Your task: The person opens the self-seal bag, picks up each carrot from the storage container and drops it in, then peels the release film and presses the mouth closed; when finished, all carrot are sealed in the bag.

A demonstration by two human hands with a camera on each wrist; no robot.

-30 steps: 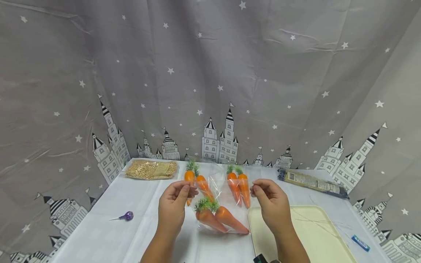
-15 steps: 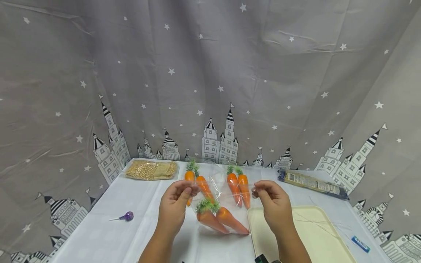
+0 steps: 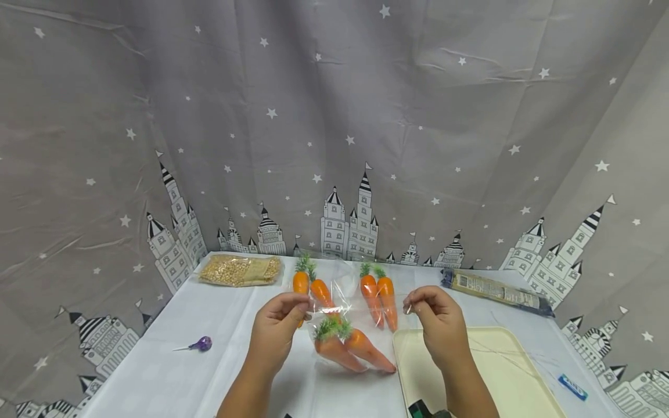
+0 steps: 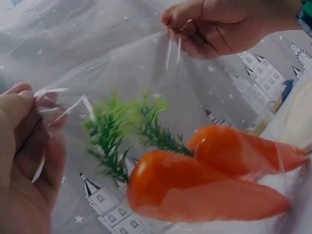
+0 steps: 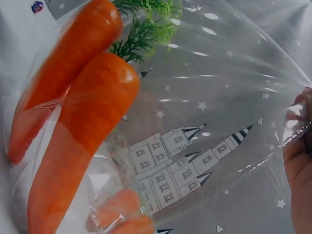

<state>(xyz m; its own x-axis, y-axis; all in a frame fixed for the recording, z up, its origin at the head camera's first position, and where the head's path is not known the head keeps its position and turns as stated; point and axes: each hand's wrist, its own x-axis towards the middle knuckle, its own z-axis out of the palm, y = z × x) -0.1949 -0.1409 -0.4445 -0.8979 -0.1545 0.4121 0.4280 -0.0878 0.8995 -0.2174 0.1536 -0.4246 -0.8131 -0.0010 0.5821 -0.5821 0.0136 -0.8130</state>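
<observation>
Between my two hands hangs a clear plastic bag (image 4: 146, 73) holding two orange carrots (image 3: 368, 348) with green leafy tops (image 4: 114, 131). My left hand (image 3: 276, 331) pinches one upper corner between thumb and fingers. At the opposite corner my right hand (image 3: 441, 325) grips the film in the same way, over the tray's edge. The bag's top edge is stretched between them, as the left wrist view shows. Inside, the carrots lie slanted at the bottom, leaves toward the left. Just behind, more carrots (image 3: 387, 299) in clear film lie on the white table (image 3: 230, 325).
A cream tray (image 3: 502, 371) lies at the right, with thin strands across it. Farther back is a long dark-ended packet (image 3: 496, 291). At the back left lies a bag of yellow kernels (image 3: 240, 271), with a purple lollipop (image 3: 204, 343) nearer. A small blue packet (image 3: 572, 387) sits far right.
My hands have drawn slightly apart and lower, with the bag still held at both corners. The carrots in it have shifted a little downward and to the right.
</observation>
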